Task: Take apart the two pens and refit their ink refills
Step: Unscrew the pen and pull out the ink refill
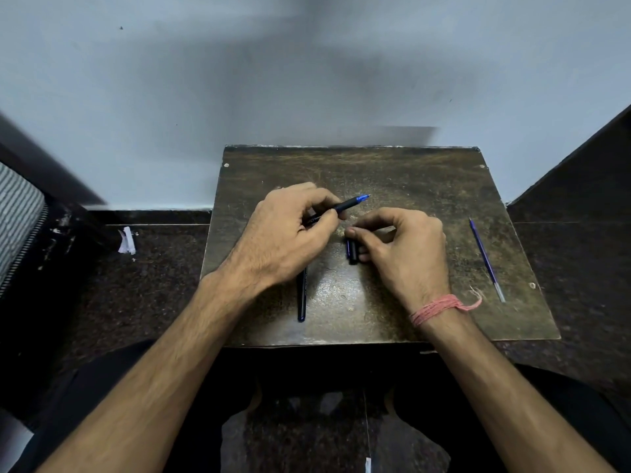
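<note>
My left hand (290, 233) grips a black pen (345, 206) whose blue tip points up and to the right, above the small dark table (426, 186). My right hand (406, 247) pinches a short black pen cap (352, 249) with a blue clip, just right of the pen. A second black pen barrel (302, 298) lies on the table below my left hand, partly hidden by it. A loose blue ink refill (486, 259) rests near the table's right edge, apart from both hands.
The table stands against a pale wall, with dark speckled floor on both sides. A white paper scrap (127, 241) lies on the floor at left. A striped mattress edge (17, 216) is at far left. My knees sit under the table's near edge.
</note>
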